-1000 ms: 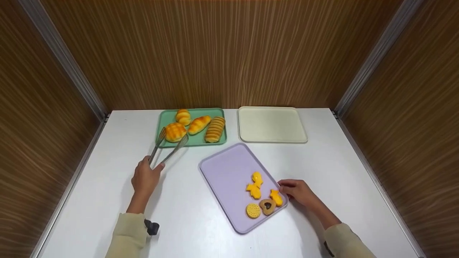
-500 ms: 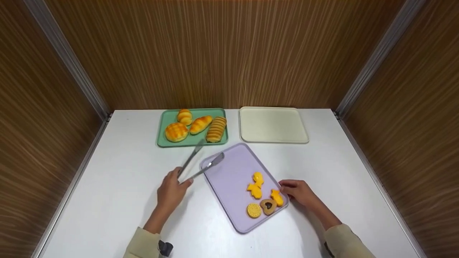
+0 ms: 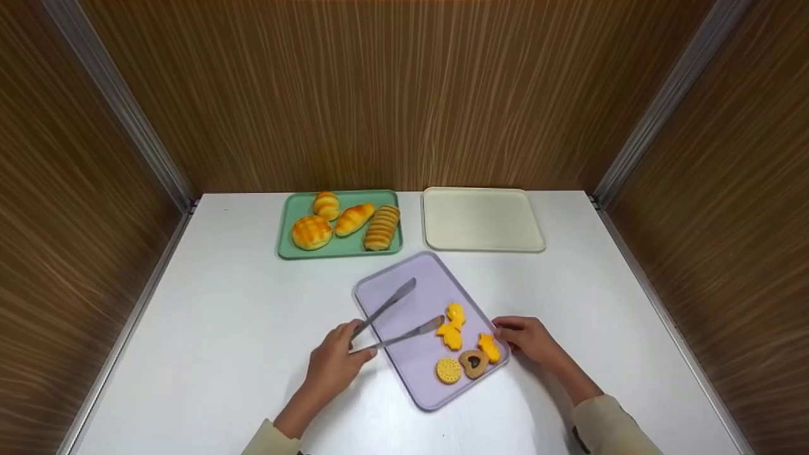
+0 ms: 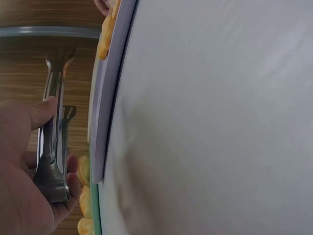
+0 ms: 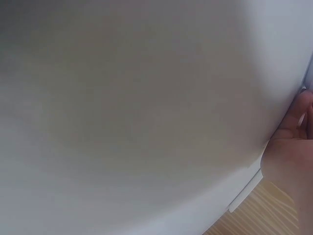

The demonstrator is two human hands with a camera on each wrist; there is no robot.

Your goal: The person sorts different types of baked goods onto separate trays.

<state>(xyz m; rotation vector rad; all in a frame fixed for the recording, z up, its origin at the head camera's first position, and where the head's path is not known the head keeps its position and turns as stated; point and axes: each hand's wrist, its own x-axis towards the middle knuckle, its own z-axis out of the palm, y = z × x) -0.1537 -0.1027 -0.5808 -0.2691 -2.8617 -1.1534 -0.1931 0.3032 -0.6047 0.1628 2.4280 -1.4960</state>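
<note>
My left hand holds metal tongs by their hinged end, arms spread, above the lilac tray. Nothing lies between the tong tips. One tip is close to two yellow fish-shaped pieces; whether it touches them I cannot tell. In the left wrist view, the thumb presses along the tongs. My right hand pinches the tray's right edge; the right wrist view shows only part of that hand. Near that edge lie a third fish-shaped piece, a heart-shaped cookie and a round yellow cookie.
A green tray at the back left bears a round bun and several other breads, among them a ridged loaf. Right of it lies a cream tray. Wood-grain panels enclose the white table on three sides.
My left hand has carried the tongs from around the round bun, right and toward me, to above the lilac tray. The bun stays on the green tray. My right hand has not moved.
</note>
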